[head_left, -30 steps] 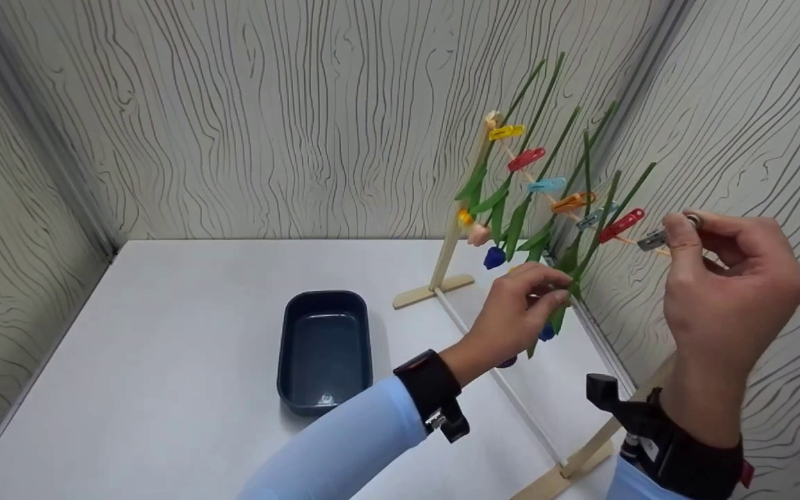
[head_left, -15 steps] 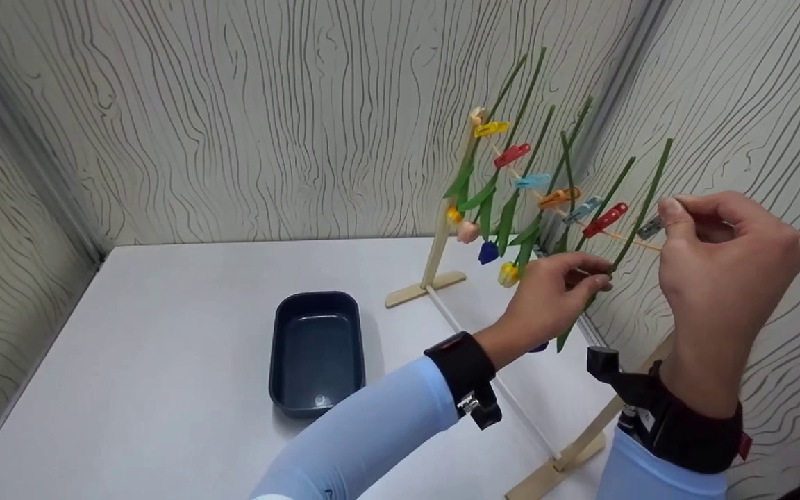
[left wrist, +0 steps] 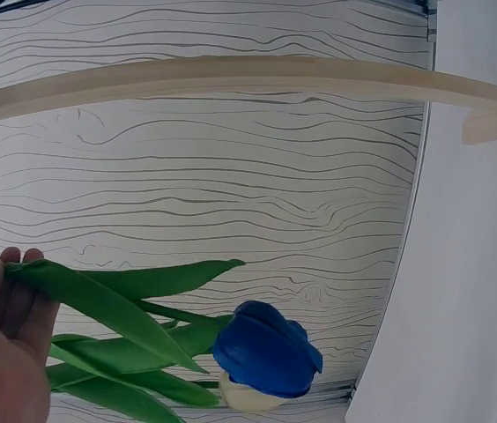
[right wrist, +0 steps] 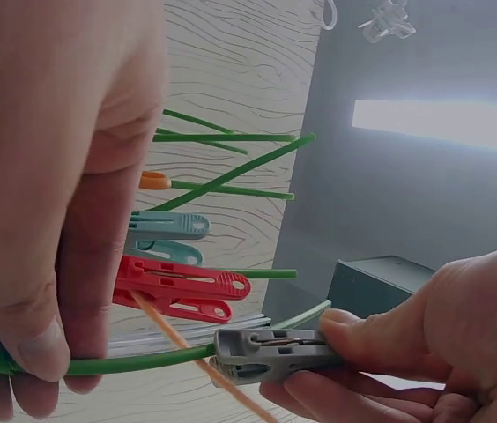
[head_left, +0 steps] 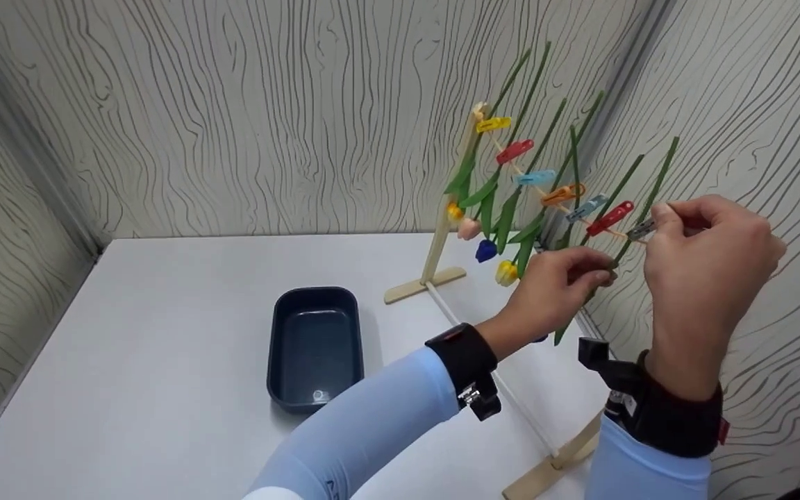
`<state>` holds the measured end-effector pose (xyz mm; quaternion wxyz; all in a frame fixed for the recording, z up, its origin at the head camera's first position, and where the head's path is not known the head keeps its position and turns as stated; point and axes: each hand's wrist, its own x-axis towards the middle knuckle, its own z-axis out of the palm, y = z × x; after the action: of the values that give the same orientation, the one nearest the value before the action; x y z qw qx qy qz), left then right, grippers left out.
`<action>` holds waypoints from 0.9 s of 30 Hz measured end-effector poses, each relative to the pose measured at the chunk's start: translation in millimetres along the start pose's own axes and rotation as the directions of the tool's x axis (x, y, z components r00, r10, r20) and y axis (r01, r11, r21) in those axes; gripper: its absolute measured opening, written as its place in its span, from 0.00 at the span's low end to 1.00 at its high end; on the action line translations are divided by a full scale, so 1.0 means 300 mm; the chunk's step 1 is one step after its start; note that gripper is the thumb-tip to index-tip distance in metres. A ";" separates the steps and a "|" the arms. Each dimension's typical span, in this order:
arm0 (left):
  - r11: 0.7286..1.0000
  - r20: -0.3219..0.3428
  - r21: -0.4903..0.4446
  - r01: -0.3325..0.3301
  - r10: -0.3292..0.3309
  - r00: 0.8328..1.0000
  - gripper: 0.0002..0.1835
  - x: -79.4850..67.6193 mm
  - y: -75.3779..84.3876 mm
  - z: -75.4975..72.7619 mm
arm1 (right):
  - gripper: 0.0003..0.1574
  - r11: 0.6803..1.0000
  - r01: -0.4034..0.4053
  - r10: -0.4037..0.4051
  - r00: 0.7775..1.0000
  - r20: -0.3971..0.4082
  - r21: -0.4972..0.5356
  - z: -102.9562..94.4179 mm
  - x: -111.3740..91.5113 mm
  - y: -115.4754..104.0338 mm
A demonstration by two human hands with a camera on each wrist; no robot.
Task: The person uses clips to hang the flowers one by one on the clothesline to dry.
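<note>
Thumb and fingers of the left hand (head_left: 560,281) pinch the green stem (right wrist: 143,362) of an upside-down artificial tulip. Its blue bloom (left wrist: 266,351) hangs below, beside a cream one, in the left wrist view. The right hand (head_left: 709,260) grips the handle end of a grey clothespin (right wrist: 270,350). That clothespin's jaws lie over the stem and the orange cord (right wrist: 178,337) where the two cross. Whether they have closed fully on the stem I cannot tell. Just left of it on the cord sits a red clothespin (head_left: 610,218).
More tulips hang head-down from the cord under yellow (head_left: 494,124), red, blue and orange (head_left: 563,194) clothespins. A wooden stand (head_left: 439,243) holds the cord's far end. On the white table (head_left: 164,347) stands a dark blue basin (head_left: 314,347). Patterned walls enclose the back and sides.
The left hand has carried the tulip rightward and up to the cord, then stayed there. The right hand has shifted slightly left, bringing the grey clothespin over the stem.
</note>
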<state>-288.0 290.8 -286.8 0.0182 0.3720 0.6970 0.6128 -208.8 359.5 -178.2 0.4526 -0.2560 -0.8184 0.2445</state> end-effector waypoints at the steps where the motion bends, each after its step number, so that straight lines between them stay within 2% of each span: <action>1: 1.000 0.001 -0.008 0.008 -0.008 1.000 0.14 0.000 0.000 0.002 | 0.15 1.000 -0.005 0.005 1.000 0.006 -0.003 0.002 0.001 0.002; 10: 1.000 -0.005 -0.028 0.010 -0.010 1.000 0.14 0.010 -0.004 0.015 | 0.17 0.997 -0.060 0.066 0.991 0.118 -0.052 -0.006 0.005 0.020; 15: 1.000 -0.012 -0.011 -0.018 0.017 1.000 0.14 0.006 -0.009 0.017 | 0.23 0.990 -0.128 0.136 0.969 0.206 -0.054 -0.030 -0.004 0.015; 18: 1.000 -0.034 0.006 -0.025 0.026 0.999 0.15 -0.007 -0.014 0.001 | 0.26 0.988 -0.149 0.155 0.956 0.251 -0.043 -0.027 -0.004 0.003; 20: 1.000 -0.043 -0.002 -0.030 0.030 0.999 0.16 -0.020 -0.011 -0.010 | 0.27 0.988 -0.147 0.152 0.954 0.257 -0.039 -0.027 -0.001 0.001; 23: 0.998 -0.040 -0.002 -0.060 0.060 0.997 0.17 -0.057 -0.003 -0.052 | 0.28 0.988 -0.148 0.156 0.955 0.252 -0.050 -0.025 0.004 -0.003; 25: 0.994 -0.037 0.032 -0.106 0.107 0.994 0.18 -0.093 0.003 -0.105 | 0.31 0.985 -0.162 0.171 0.951 0.257 -0.057 -0.024 0.003 -0.011; 27: 0.982 -0.042 0.110 -0.154 0.159 0.986 0.18 -0.143 0.009 -0.173 | 0.35 0.984 -0.167 0.179 0.951 0.251 -0.067 -0.032 -0.012 -0.020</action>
<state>-280.7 224.0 -289.9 -0.0675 0.4104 0.6976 0.5833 -200.0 354.3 -172.1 0.3140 -0.3030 -0.8499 0.2956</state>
